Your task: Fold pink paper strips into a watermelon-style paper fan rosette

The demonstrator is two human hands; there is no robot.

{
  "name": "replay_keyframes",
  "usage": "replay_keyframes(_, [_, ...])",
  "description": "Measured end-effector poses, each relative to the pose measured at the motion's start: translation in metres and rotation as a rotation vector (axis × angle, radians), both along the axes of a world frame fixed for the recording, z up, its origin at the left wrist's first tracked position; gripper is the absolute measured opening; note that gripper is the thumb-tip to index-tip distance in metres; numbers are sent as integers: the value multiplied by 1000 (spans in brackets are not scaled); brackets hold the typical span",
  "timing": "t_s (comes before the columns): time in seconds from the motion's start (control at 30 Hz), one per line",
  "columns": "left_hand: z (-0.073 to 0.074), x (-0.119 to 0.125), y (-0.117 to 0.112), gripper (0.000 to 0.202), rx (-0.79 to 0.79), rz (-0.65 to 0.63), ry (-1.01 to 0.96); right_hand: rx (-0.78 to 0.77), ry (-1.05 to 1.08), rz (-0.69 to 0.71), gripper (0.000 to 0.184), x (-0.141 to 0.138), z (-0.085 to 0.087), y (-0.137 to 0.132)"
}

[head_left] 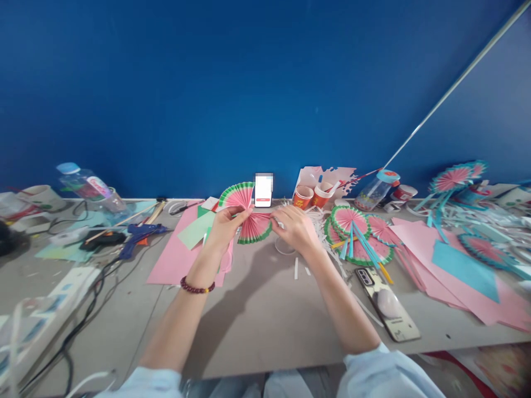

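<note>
Between my hands is a pleated paper fan, pink with a green rim and dark specks like a watermelon. Its folds open into one wedge at the upper left and another below the centre. My left hand pinches it near the middle, fingers closed on the paper. At the right, my right hand has its fingertips closed on the fan's edge. Just behind the fan stands a phone with a lit white screen, upright against the blue wall.
Pink and green paper sheets lie at left, beside a blue glue gun and a power strip. Finished paper fans, red paper cups, a second phone and pink sheets are at right.
</note>
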State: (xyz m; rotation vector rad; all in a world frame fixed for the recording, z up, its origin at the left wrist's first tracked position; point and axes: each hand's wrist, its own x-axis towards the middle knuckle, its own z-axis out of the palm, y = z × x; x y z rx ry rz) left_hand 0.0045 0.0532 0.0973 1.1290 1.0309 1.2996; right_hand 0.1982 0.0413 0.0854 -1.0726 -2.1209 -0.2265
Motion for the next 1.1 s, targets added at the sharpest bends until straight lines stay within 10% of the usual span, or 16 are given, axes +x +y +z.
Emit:
replay_keyframes(0.27, [-3, 3, 2, 30, 81, 50, 86, -93, 29, 30, 18, -3, 1, 1])
replay_keyframes(0.47, [-5, -2, 4, 29, 206, 62, 258, -368, 563, 105, 24, 4, 5, -2])
replay_keyframes(0.83, [8, 6, -19, 31, 255, -547, 567, -703, 641, 206, 47, 14, 12, -2])
replay_keyframes(1.1, [6, 9, -23, 33, 426, -147, 1094, -749, 689, 94, 31, 10, 2, 4])
